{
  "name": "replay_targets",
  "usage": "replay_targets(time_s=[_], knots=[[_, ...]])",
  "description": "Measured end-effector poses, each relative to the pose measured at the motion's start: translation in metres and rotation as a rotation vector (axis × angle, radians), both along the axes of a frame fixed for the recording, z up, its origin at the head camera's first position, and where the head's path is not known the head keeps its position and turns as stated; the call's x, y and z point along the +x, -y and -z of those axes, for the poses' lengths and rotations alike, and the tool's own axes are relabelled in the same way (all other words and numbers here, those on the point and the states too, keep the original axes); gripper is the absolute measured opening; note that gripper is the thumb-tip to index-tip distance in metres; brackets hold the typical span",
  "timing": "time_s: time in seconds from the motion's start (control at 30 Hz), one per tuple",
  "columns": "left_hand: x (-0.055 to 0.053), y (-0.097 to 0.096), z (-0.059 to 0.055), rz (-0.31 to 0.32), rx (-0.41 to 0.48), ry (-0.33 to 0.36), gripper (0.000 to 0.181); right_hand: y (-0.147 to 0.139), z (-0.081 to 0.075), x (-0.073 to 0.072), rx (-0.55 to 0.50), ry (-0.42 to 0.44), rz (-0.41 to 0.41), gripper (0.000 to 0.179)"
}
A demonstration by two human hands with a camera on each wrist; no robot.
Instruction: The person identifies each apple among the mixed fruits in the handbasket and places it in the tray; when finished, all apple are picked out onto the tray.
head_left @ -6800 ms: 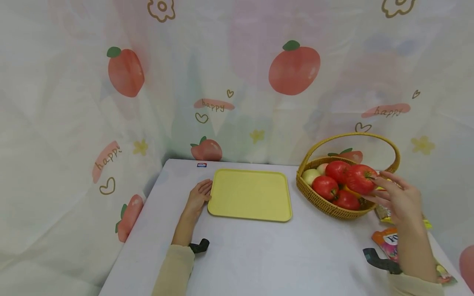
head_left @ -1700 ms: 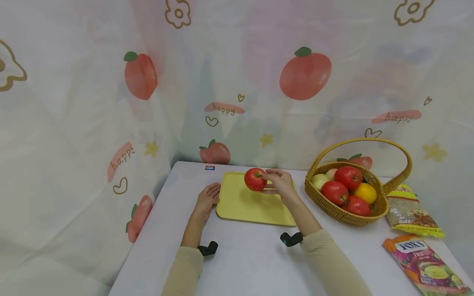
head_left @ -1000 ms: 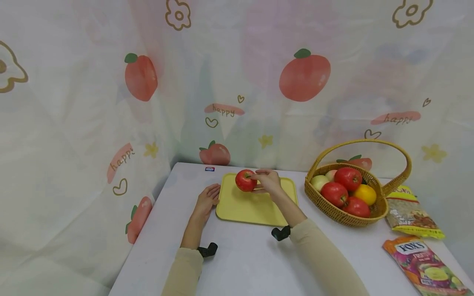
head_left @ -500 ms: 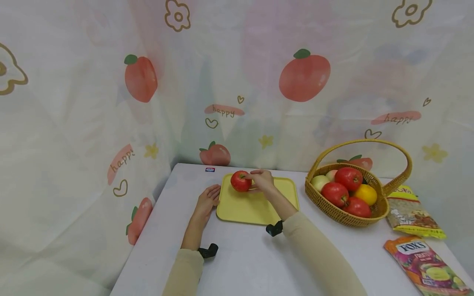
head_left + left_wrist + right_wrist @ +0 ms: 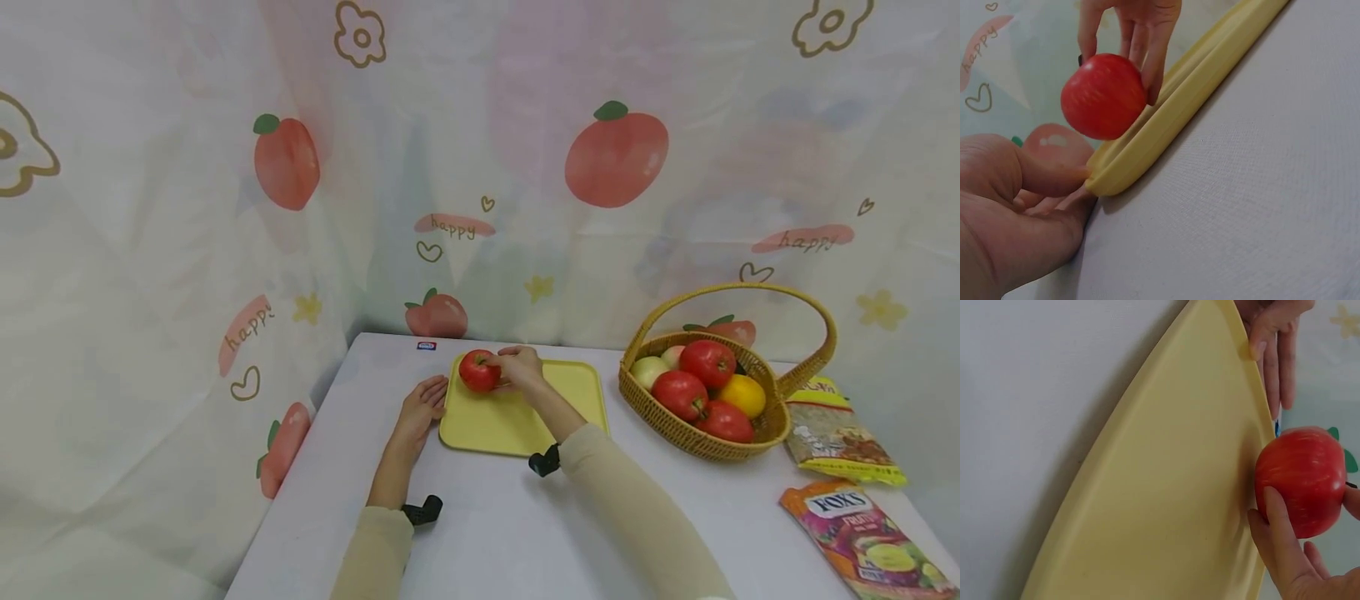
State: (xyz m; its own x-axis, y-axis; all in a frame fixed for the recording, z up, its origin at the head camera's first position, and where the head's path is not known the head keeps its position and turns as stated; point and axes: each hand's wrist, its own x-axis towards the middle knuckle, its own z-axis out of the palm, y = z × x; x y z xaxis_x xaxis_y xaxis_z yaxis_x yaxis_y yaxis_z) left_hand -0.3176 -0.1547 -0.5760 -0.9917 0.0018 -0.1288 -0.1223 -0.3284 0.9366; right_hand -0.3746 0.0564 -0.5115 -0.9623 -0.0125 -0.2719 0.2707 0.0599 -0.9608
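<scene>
A red apple (image 5: pixel 479 371) is held by my right hand (image 5: pixel 521 368), the fingertips and thumb spread round its sides. It hangs close over the back left part of the yellow tray (image 5: pixel 495 425); in the left wrist view the apple (image 5: pixel 1104 97) overlaps the rim. My left hand (image 5: pixel 422 406) is at the tray's left edge. In the left wrist view its thumb (image 5: pixel 1054 178) lies on the rim with a finger just below, pinching the edge. The right wrist view shows the left hand (image 5: pixel 1275 347) with thumb on the rim and other fingers straight outside it.
A wicker basket (image 5: pixel 675 433) with a tall handle stands right of the tray, holding several red, pale and yellow fruits. Right of it lie a yellow-edged clear packet (image 5: pixel 840 433) and an orange and purple Fox's bag (image 5: pixel 862 542). A patterned cloth (image 5: pixel 487 125) hangs behind the table.
My right hand took the red apple from over the basket across to the tray, then moved it further left and slightly lower. The left hand has stayed at the tray's left edge.
</scene>
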Motion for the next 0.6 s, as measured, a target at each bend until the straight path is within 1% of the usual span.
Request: replay_targets(time_s=[0.1, 0.27, 0.43, 0.5, 0.6], knots=[[-0.001, 0.001, 0.002, 0.004, 0.008, -0.005, 0.071, 0.004, 0.000, 0.001, 0.012, -0.012, 0.006, 0.044], [-0.001, 0.001, 0.002, 0.005, -0.015, 0.001, 0.070, 0.009, 0.001, 0.001, 0.038, -0.024, 0.041, 0.045], [0.000, 0.000, 0.002, 0.005, 0.005, -0.009, 0.070, 0.012, 0.007, -0.005, 0.049, 0.002, 0.093, 0.045], [0.000, 0.000, 0.002, 0.007, 0.014, -0.013, 0.070, 0.011, 0.008, -0.007, 0.043, 0.023, 0.099, 0.049], [0.000, 0.001, 0.002, 0.009, 0.007, -0.022, 0.070, 0.008, 0.007, -0.007, 0.013, 0.045, 0.086, 0.059]])
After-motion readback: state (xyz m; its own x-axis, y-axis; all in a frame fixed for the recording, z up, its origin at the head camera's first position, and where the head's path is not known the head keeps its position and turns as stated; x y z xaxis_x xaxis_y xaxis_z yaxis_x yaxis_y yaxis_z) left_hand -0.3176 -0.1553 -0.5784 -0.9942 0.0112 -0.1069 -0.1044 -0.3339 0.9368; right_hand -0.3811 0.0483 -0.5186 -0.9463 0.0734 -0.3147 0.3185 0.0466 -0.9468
